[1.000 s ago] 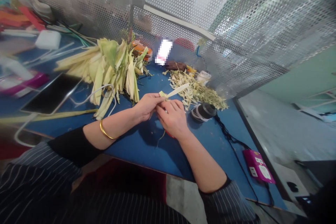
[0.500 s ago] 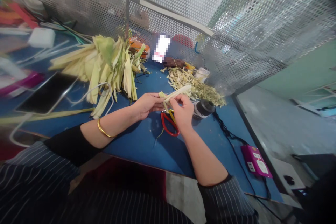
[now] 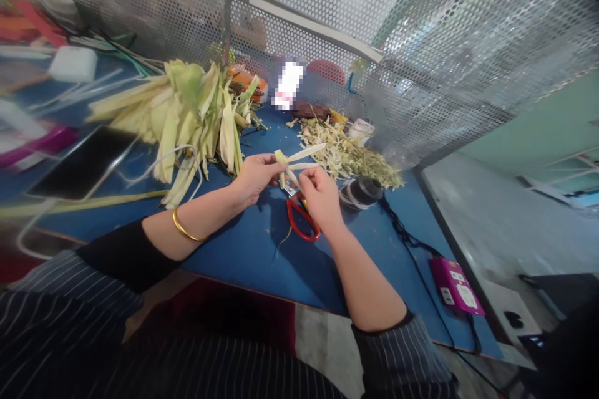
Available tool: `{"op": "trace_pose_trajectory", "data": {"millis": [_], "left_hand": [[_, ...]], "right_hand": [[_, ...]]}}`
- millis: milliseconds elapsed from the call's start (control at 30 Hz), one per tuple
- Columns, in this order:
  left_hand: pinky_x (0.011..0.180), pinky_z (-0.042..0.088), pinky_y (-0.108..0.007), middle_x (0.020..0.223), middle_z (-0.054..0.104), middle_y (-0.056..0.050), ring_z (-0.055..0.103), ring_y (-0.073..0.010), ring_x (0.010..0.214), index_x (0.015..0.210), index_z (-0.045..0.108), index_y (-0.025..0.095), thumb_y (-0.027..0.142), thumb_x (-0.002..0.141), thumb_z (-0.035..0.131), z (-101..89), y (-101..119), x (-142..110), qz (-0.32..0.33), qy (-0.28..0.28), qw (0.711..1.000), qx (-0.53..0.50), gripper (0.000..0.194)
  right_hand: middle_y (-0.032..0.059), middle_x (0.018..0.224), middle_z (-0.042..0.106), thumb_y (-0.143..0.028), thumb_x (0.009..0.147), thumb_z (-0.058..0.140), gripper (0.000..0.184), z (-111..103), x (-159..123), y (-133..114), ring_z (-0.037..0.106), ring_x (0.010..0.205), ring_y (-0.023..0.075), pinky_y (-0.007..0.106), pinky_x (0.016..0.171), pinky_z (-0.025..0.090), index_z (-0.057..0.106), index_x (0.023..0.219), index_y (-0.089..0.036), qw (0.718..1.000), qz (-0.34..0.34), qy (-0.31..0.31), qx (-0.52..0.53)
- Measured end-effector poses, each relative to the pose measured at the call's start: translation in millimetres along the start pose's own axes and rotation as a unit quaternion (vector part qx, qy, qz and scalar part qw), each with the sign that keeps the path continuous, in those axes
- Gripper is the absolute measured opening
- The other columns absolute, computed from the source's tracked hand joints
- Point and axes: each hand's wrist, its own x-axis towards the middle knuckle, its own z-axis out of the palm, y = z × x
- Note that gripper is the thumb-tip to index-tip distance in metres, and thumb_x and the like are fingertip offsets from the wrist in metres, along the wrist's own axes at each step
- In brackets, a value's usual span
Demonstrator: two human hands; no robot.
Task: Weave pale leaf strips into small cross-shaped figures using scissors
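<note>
Pale corn husk strips [image 3: 306, 153] fan out between my two hands over the middle of the table. My left hand [image 3: 259, 178] pinches them at their left end, where they cross a greener piece. With thumb and fingers closed, my right hand [image 3: 321, 199] holds one strip lower down. Red-handled scissors [image 3: 303, 224] lie on the blue table just under the hands, their blades partly hidden. Right of my right hand stands a black spool [image 3: 362, 192] with pale thread around its base. A large heap of corn husks [image 3: 182, 112] lies to the left.
Small husk scraps [image 3: 346, 156] are piled at the back right, before a perforated metal screen [image 3: 309, 31]. A phone [image 3: 84, 162] with a white cable lies at the left. A purple power strip [image 3: 456, 287] and black cords sit near the table's right edge.
The husk strips, close together before, are now spread apart. My left hand has moved slightly up and left, and my right hand has drawn a strip downward.
</note>
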Motion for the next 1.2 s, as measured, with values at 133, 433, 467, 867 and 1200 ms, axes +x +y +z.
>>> {"op": "trace_pose_trajectory", "data": {"millis": [133,433,467,867,1200], "left_hand": [[0.049,0.038,-0.022,0.064,0.064,-0.001,0.053,-0.0075,0.051,0.078,0.066,0.014,0.019,0.068,0.067,-4.3,-0.2,4.9,0.008,0.023,1.000,0.001,0.010],[0.052,0.040,-0.022,0.068,0.068,-0.004,0.053,-0.0085,0.052,0.078,0.074,0.014,0.018,0.067,0.067,1.4,-1.6,-5.5,0.042,-0.073,0.994,0.066,0.014],[0.053,0.040,-0.022,0.068,0.069,-0.004,0.052,-0.0084,0.052,0.078,0.075,0.014,0.018,0.068,0.066,2.1,-1.9,-6.7,0.041,-0.091,0.993,0.069,0.014],[0.054,0.039,-0.022,0.072,0.068,-0.006,0.051,-0.0088,0.054,0.079,0.073,0.014,0.028,0.070,0.069,7.3,-6.2,-13.1,0.032,-0.115,0.989,0.089,0.016],[0.052,0.036,-0.023,0.059,0.062,0.001,0.047,-0.0076,0.048,0.085,0.057,0.018,0.015,0.067,0.069,2.2,-2.2,-5.5,0.035,-0.029,0.999,0.029,0.022]], "right_hand": [[0.0013,0.087,0.071,-0.026,0.087,0.044,0.022,-3.5,-2.6,-7.4,0.066,0.064,0.0142,0.033,0.068,0.052,0.057,0.104,-0.023,0.992,-0.087,-0.083,-0.024],[0.0065,0.096,0.067,-0.028,0.088,0.053,0.015,-13.3,-2.6,-10.4,0.061,0.091,0.0205,0.036,0.084,0.042,0.066,0.086,-0.021,0.892,-0.313,0.072,-0.319],[0.0072,0.094,0.066,-0.029,0.088,0.053,0.015,-14.4,-1.5,-9.3,0.059,0.090,0.0208,0.036,0.083,0.041,0.064,0.083,-0.021,0.879,-0.317,0.100,-0.341],[-0.0032,0.055,0.047,-0.036,0.087,0.048,0.023,-9.6,4.7,2.2,0.041,0.053,0.0136,0.027,0.055,0.027,0.050,0.069,-0.022,0.930,-0.143,0.086,-0.327],[-0.0027,0.063,0.059,-0.032,0.080,0.060,0.020,-33.0,10.9,-15.0,0.051,0.058,0.0122,0.027,0.061,0.041,0.065,0.095,-0.021,0.971,-0.151,-0.074,-0.172]]}}
